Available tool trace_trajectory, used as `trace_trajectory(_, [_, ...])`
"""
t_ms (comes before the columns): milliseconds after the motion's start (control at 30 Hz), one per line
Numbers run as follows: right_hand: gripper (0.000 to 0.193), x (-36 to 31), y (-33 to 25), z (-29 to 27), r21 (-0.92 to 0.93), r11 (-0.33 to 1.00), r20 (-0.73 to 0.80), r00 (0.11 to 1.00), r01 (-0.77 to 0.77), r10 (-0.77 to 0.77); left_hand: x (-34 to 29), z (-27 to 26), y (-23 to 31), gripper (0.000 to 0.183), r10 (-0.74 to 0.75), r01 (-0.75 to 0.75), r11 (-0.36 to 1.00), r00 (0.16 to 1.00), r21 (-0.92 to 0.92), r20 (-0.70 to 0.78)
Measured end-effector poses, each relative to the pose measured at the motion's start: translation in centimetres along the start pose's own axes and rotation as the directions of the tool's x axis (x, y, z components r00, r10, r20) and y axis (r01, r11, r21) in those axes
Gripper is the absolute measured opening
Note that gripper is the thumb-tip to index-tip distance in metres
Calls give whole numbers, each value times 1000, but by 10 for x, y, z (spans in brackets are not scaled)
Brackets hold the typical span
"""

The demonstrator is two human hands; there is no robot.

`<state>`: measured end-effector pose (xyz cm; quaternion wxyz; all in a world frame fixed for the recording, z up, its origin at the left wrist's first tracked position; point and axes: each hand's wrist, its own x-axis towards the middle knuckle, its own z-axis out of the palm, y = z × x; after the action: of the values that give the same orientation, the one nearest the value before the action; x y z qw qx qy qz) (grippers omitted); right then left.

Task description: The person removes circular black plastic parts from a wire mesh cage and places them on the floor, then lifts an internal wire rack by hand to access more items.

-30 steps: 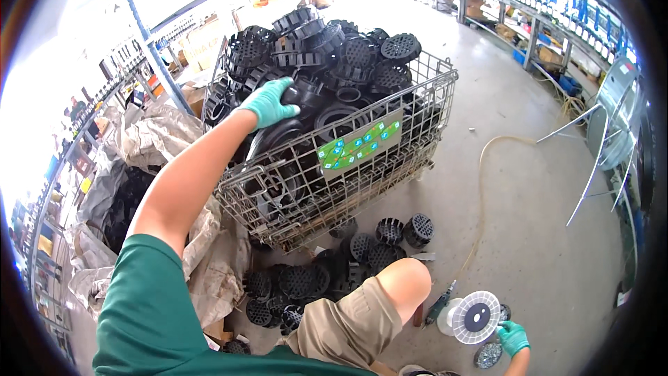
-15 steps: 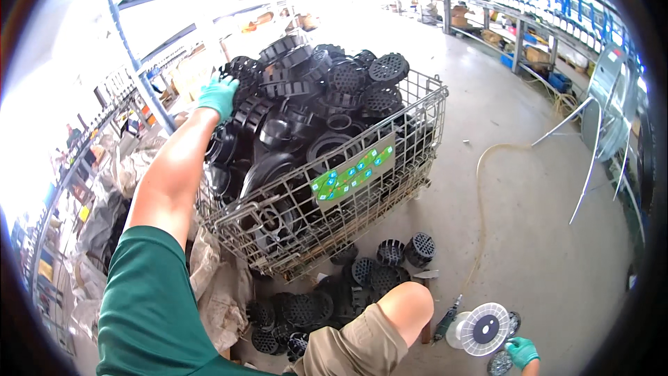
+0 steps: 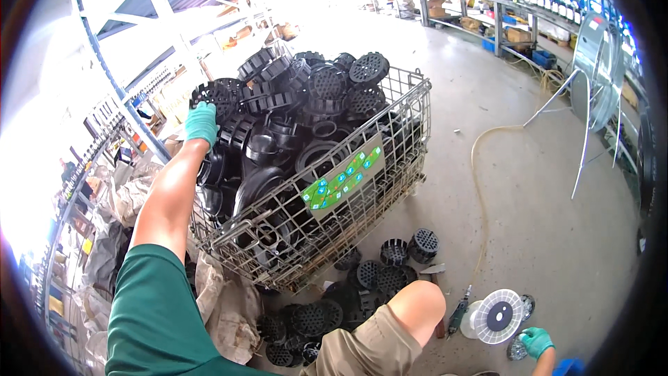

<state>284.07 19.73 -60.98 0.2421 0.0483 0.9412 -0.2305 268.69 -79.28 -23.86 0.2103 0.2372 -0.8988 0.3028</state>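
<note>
My left hand (image 3: 202, 124), in a green glove, reaches out to the upper left of a heap of black plastic parts (image 3: 278, 125). Its fingers are closed over the near rim of a round black perforated cap (image 3: 221, 92) on top. The heap fills a wire mesh cage (image 3: 390, 188). Down at the lower right, my right hand (image 3: 536, 342), gloved too, has its fingers curled beside a white reel (image 3: 499, 315). A shiny greyish round piece (image 3: 516, 349) lies against its fingertips; what the fingers hold, if anything, is hidden.
More black perforated caps (image 3: 309, 319) are piled on the floor below the cage. A green-and-black hand tool (image 3: 457, 317) on a yellowish hose (image 3: 480, 216) lies beside the reel. Crumpled sacks (image 3: 226, 306) sit at the left. A large metal reel stand (image 3: 591, 76) is at right.
The view has shifted, so the cage appears farther left. My left hand has come lower on the heap, with the perforated cap now showing above its fingers. My right hand stays by the white reel.
</note>
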Motion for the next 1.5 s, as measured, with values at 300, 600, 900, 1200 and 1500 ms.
trace_trajectory(300, [33, 25, -13, -7, 55, 997, -1, 998, 60, -60, -63, -48, -26, 38, -430, 185, 532, 900, -826, -75])
trace_trajectory(600, [26, 47, 20, -7, 351, 936, 71, 997, -30, 5, -273, -213, 43, 35, 82, 221, -103, 974, -970, 213])
trace_trajectory(900, [27, 24, 41, -4, 329, 944, 138, 990, -29, -17, -450, -53, 99, 46, 339, 244, 745, 663, -621, 667])
trace_trajectory(1200, [31, 17, 37, 8, 146, 988, 49, 997, 52, -60, -559, 65, 68, 43, 197, 119, 936, 603, -331, 773])
trace_trajectory(1500, [34, 23, 13, 9, -39, 998, 88, 995, 46, -43, -314, -147, 118, 36, 716, 143, 20, 689, -990, 114])
